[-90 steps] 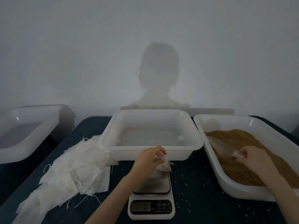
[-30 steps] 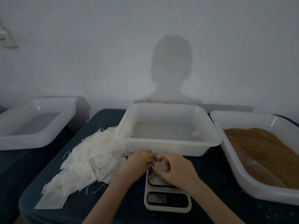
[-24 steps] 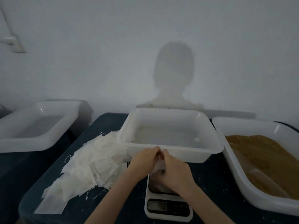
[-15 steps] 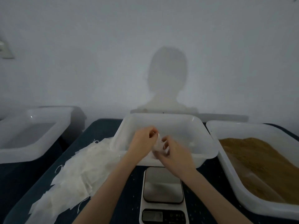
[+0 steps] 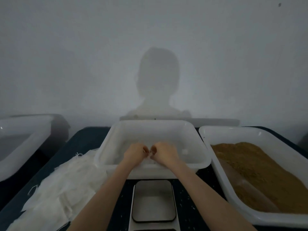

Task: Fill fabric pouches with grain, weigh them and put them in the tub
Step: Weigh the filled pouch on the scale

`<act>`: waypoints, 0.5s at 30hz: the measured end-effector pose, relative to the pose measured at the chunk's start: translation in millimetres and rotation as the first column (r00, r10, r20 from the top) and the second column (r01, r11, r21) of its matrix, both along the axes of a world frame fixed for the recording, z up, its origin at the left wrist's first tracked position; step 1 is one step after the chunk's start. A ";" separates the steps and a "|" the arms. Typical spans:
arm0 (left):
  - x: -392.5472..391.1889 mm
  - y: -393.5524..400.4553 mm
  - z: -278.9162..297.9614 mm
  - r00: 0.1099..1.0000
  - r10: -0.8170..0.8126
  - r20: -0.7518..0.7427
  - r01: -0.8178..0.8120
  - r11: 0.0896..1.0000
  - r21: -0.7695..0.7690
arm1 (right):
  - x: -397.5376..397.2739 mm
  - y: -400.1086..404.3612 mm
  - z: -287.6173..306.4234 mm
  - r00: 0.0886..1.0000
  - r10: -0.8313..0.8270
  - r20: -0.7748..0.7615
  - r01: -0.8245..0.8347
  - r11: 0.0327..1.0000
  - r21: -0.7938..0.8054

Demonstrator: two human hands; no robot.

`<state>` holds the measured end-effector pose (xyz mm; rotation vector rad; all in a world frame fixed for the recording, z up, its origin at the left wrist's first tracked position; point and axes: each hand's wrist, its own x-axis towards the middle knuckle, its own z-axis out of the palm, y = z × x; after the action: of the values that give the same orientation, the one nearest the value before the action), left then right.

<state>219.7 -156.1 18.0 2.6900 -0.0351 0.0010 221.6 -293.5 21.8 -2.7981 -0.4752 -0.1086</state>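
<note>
Dim grey wall [image 5: 66, 55] is filling the far half of the view, with a head-and-shoulders shadow [image 5: 158, 80] falling on it; below it a dark table [image 5: 86, 137] is carrying everything.

We are reaching both arms forward over the near rim of the middle tub [image 5: 116, 130]. Our left hand [image 5: 134, 154] and right hand [image 5: 164, 153] are hovering inside it, knuckles up, fingers curled in, fingertips nearly meeting. A pale scrap is showing just below the two hands; it is looking like the pouch [image 5: 150, 158], pinched between both sets of fingers, though blur is keeping us from making out its shape or how full it is. We cannot tell whether it is touching the tub floor.

One small white lump [image 5: 185, 151] is lying on the tub floor to the right of our hands, too faint to identify.

Moving outward: the scale [image 5: 153, 200] is sitting just near of the tub, between our forearms, its platform bare. Left of it, a heap of empty white pouches [image 5: 66, 185] is spreading across the table, loose threads trailing at its edges. Right of the middle tub, touching or almost touching it, a larger white tray [image 5: 233, 130] is holding brown grain [image 5: 258, 167]. Far left, apart from the table, another white tub [image 5: 25, 147] is standing.

Scattered pale grains [image 5: 188, 207] are dotting the dark surface around the scale.
</note>
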 end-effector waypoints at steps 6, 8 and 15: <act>8.0 -7.9 6.3 0.946 -0.096 -0.310 0.166 0.964 0.208 | 5.0 -0.6 12.2 0.977 0.061 -0.205 -0.069 0.997 -0.032; 5.7 -6.8 5.8 0.911 -0.102 -0.400 0.189 0.964 0.185 | 4.7 -2.2 12.5 0.953 0.074 -0.295 -0.075 0.997 0.007; -7.5 5.5 17.5 0.913 -0.127 -0.389 0.166 0.984 0.068 | -9.0 -4.8 17.2 0.931 0.081 -0.355 -0.081 0.997 0.014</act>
<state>212.2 -150.6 35.5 2.7291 -0.1183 -0.5881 212.6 -298.2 38.9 -2.7067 -0.4967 0.4103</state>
